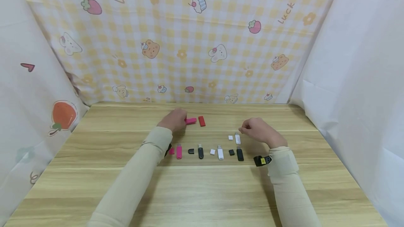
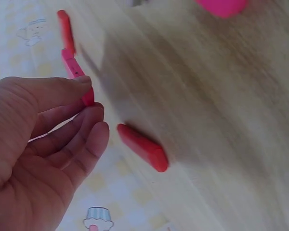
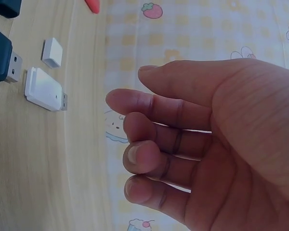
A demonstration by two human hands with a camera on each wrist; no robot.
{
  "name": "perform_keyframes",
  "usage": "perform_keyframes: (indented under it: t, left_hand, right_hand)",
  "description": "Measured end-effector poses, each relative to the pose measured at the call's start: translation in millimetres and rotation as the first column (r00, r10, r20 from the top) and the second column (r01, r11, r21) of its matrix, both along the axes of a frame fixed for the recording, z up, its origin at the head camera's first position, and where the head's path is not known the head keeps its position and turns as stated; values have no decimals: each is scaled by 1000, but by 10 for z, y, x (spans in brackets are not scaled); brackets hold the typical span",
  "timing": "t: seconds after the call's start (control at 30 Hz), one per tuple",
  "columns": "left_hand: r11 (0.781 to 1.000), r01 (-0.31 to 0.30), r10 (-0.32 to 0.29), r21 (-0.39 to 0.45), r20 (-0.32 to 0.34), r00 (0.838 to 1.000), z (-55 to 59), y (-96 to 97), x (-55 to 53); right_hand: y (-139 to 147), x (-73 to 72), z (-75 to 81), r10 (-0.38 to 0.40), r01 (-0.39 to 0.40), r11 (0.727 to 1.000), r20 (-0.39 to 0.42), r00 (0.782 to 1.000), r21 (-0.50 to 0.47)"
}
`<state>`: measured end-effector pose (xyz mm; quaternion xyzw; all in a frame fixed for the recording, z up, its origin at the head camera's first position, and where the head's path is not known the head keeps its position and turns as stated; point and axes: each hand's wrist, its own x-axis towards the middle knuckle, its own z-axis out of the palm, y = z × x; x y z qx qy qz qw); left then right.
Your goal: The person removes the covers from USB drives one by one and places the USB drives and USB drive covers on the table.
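My left hand [image 1: 176, 119] pinches a pink USB stick [image 1: 190, 121] between thumb and fingers at the back of the table; in the left wrist view the stick [image 2: 74, 67] points away from the palm. Just past its tip lies a red USB stick [image 1: 202, 121]. Another red stick [image 2: 143, 148] rests on the table below the fingers, hidden by the hand in the head view. My right hand [image 1: 259, 129] hovers with loosely curled fingers and nothing in them. Nearest to it is an uncapped white USB stick [image 1: 237, 138], its white cap [image 1: 230, 138] to the left.
A front row holds several uncapped sticks, each with its cap at its left: pink [image 1: 179, 151], dark [image 1: 200, 152], white [image 1: 220, 153] and black [image 1: 240, 154]. A checked curtain [image 1: 186, 69] hangs along the table's back edge, and white cloth [image 1: 356, 80] closes the right side.
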<state>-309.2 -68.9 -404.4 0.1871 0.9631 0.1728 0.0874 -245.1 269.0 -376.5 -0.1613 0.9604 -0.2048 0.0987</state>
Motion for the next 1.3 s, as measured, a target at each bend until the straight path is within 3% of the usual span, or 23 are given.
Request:
perform_keyframes:
  t: [0.3, 0.5, 0.67, 0.9, 0.97, 1.2, 1.3]
  left_hand:
    - [995, 62, -54, 81, -98, 994, 133, 50, 51]
    - [986, 122, -96, 115, -209, 973, 238, 109, 111]
    - [976, 159, -113, 150, -275, 955, 351, 161, 223]
    - [963, 195, -133, 188, -299, 945, 507, 231, 488]
    - [962, 218, -156, 165, -325, 933, 534, 256, 567]
    - [950, 302, -242, 74, -434, 868, 580, 353, 819]
    - [946, 316, -253, 72, -443, 860, 590, 372, 912]
  right_hand:
    - [-65, 38, 56, 8, -8, 1000, -2, 1000, -16]
    - [-108, 74, 102, 31, -32, 999, -27, 999, -38]
    - [-192, 111, 154, 38, -43, 997, -79, 996, -59]
    - [-409, 186, 262, 34, -49, 996, -184, 982, -78]
    - [-472, 208, 286, 45, -64, 994, -219, 975, -84]
    - [-628, 259, 297, 146, -180, 981, -316, 937, -79]
    - [-680, 279, 285, 193, -226, 972, -326, 926, -66]
